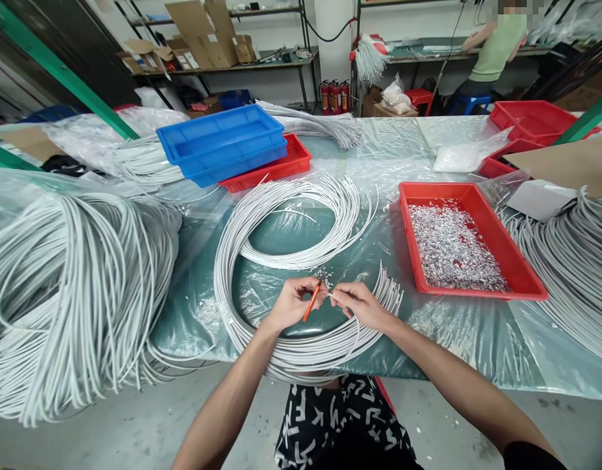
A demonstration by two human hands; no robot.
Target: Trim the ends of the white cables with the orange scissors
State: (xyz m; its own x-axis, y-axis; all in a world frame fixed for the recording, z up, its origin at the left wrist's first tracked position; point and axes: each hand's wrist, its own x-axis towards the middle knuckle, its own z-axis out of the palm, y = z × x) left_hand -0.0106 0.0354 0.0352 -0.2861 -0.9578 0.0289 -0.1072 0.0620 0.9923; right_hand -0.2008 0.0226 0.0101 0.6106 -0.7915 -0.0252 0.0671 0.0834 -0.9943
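My left hand [298, 300] is closed around a slim tool with an orange handle [311, 301]; its exact kind cannot be made out. Close beside it, my right hand [358, 304] pinches the end of a thin grey-white cable [356, 326]. The fingertips of both hands almost meet at that cable end. Under and around my hands lies a large coil of grey-white cables [227, 281], its loose ends fanned out at the right and at the top. Small light scraps [322, 274] lie just beyond my fingers.
A red tray [529, 287] of small shiny pieces [452, 251] stands to the right. Big cable bundles lie at the left [80, 281] and far right [575, 261]. Stacked blue trays [222, 140] sit behind the coil. A person in green [497, 52] sits at the back bench.
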